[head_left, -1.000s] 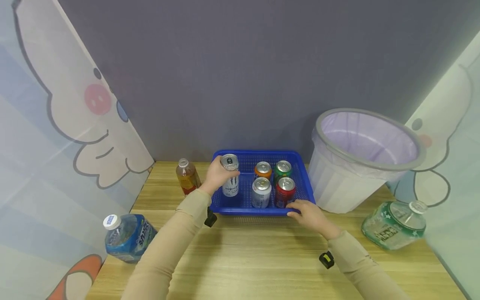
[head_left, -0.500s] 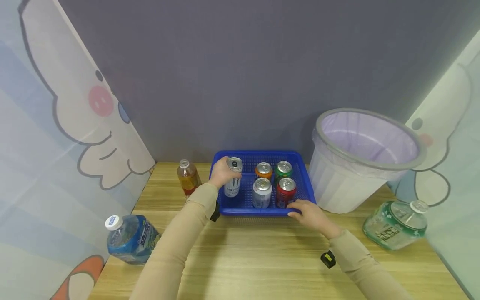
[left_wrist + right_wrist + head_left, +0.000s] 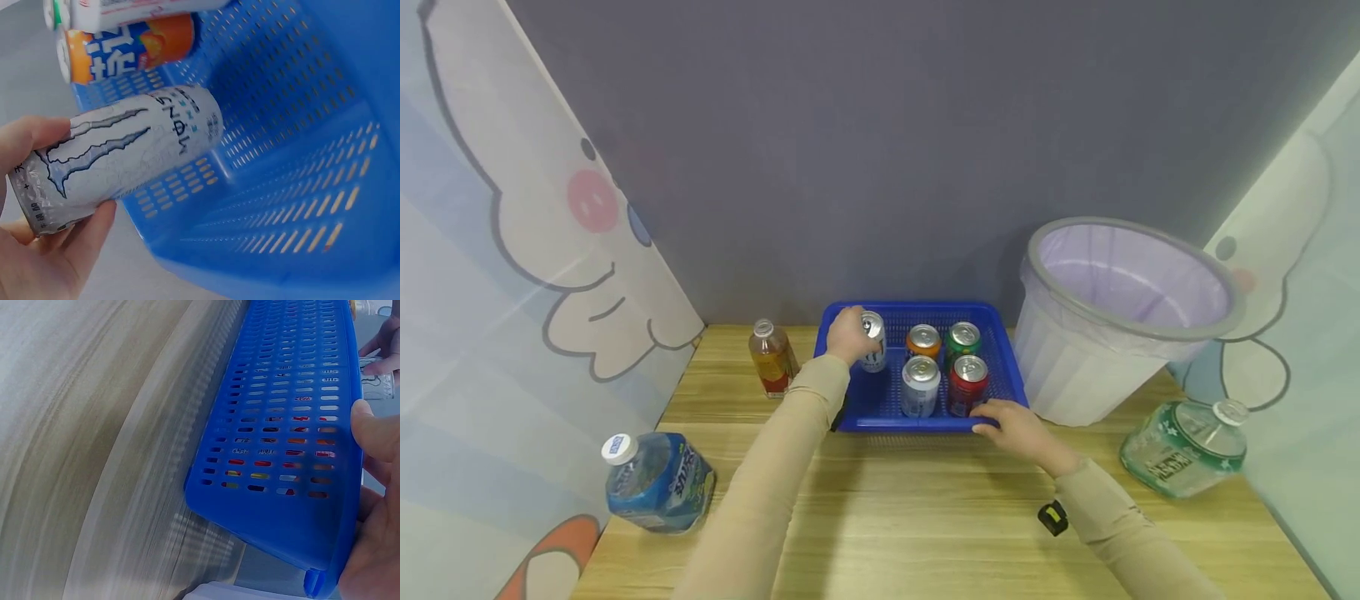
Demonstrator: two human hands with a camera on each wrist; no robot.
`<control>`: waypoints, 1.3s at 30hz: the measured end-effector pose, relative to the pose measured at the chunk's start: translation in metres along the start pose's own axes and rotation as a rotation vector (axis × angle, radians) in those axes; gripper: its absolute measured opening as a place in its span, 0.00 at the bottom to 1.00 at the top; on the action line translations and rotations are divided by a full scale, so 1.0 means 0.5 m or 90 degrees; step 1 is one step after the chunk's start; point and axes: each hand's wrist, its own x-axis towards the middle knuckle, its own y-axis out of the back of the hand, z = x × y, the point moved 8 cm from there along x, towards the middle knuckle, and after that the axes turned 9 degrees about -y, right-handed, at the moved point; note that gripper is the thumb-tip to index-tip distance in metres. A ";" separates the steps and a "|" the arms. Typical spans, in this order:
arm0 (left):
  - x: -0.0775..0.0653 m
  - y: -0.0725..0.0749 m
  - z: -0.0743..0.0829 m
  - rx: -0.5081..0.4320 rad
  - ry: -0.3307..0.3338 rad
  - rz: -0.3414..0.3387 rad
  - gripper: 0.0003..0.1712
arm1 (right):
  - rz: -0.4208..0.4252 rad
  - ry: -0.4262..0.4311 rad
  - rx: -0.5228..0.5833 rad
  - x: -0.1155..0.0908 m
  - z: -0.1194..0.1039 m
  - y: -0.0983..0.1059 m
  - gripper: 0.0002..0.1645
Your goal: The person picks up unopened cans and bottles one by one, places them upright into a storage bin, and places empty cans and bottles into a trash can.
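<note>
In the head view, my left hand (image 3: 850,335) grips a tall white drink can (image 3: 874,358) marked Monster near its top, thumb on one side and fingers on the other. The left wrist view shows the can (image 3: 125,150) within the blue plastic basket (image 3: 300,194); I cannot tell whether its base touches the floor. My right hand (image 3: 1015,429) holds the basket's near rim (image 3: 910,425) at the right, thumb outside and fingers over the inner side. Beside the tall can stand an orange can (image 3: 923,340), a green can (image 3: 962,337), a white can (image 3: 920,387) and a red can (image 3: 967,387).
A brown-tinted bottle (image 3: 772,358) stands left of the basket, and a blue-labelled bottle (image 3: 661,483) nearer on the left. A lined white bin (image 3: 1067,367) is right of the basket. A green-labelled bottle (image 3: 1183,448) leans at the right of the wooden table (image 3: 910,533).
My left hand has shifted the tall white can to the right and a little towards the back of the basket. The right hand has stayed on the rim.
</note>
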 end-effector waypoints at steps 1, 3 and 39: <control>0.002 -0.001 0.001 0.009 -0.003 0.000 0.38 | 0.000 0.000 0.001 0.000 0.000 0.001 0.11; 0.006 -0.004 0.001 0.015 -0.010 -0.003 0.38 | -0.001 0.002 0.001 0.002 -0.002 0.003 0.12; 0.030 -0.052 -0.013 0.019 -0.033 -0.041 0.41 | -0.011 0.004 -0.008 0.001 0.001 -0.003 0.11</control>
